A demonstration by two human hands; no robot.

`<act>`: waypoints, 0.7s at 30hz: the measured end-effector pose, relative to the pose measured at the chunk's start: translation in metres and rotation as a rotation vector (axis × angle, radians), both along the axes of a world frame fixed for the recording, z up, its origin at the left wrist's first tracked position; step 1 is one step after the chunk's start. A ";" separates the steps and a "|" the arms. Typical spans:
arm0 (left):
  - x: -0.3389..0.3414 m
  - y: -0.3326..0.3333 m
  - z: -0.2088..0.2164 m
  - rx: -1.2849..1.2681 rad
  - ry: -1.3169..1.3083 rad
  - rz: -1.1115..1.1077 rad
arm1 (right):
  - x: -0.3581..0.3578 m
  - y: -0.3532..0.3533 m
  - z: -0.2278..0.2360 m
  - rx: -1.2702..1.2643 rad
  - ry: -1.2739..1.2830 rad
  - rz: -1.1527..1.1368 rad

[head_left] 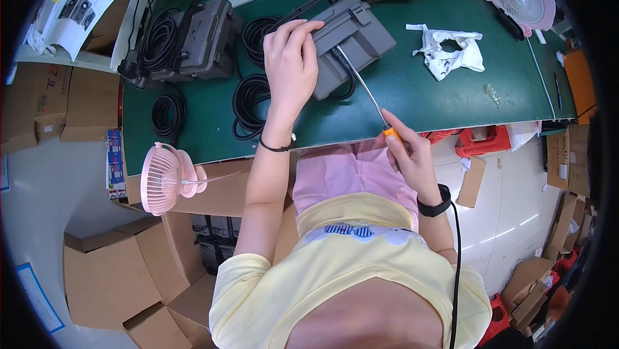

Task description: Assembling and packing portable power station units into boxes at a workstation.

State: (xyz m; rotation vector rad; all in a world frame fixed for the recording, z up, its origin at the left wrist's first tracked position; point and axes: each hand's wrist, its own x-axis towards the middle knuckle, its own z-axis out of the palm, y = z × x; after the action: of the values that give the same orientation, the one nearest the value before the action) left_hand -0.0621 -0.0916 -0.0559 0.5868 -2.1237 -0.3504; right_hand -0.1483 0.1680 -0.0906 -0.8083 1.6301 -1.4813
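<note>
In the head view, we find the gray case (364, 27) at the far side of the green bench (400, 104), beside coiled cable (248, 105). The left hand (290, 56) rests over its edge; whether that grip is clasping, we cannot tell. The right hand's (411, 152) grip is closed on the orange handle of a screwdriver (362, 87), its tip meeting the case. We judge the step to be screwdriver work; next, we would need a steady case and a well-seated tip
</note>
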 end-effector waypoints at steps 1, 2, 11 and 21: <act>-0.001 -0.001 -0.001 -0.002 0.009 0.007 | -0.003 -0.002 -0.002 -0.036 -0.069 0.014; -0.001 -0.001 -0.002 -0.005 0.018 0.013 | -0.005 -0.004 -0.003 -0.071 -0.139 0.028; -0.006 0.007 -0.004 0.031 0.034 0.115 | -0.003 0.005 0.018 -0.094 0.616 -0.067; -0.004 0.003 -0.005 0.035 0.058 0.057 | 0.022 -0.008 0.007 -0.013 1.000 -0.165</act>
State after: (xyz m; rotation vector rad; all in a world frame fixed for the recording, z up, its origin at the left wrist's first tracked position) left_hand -0.0656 -0.0881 -0.0611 0.6486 -2.0452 -0.3695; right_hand -0.1262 0.1602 -0.0840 -1.6132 2.4344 -1.2423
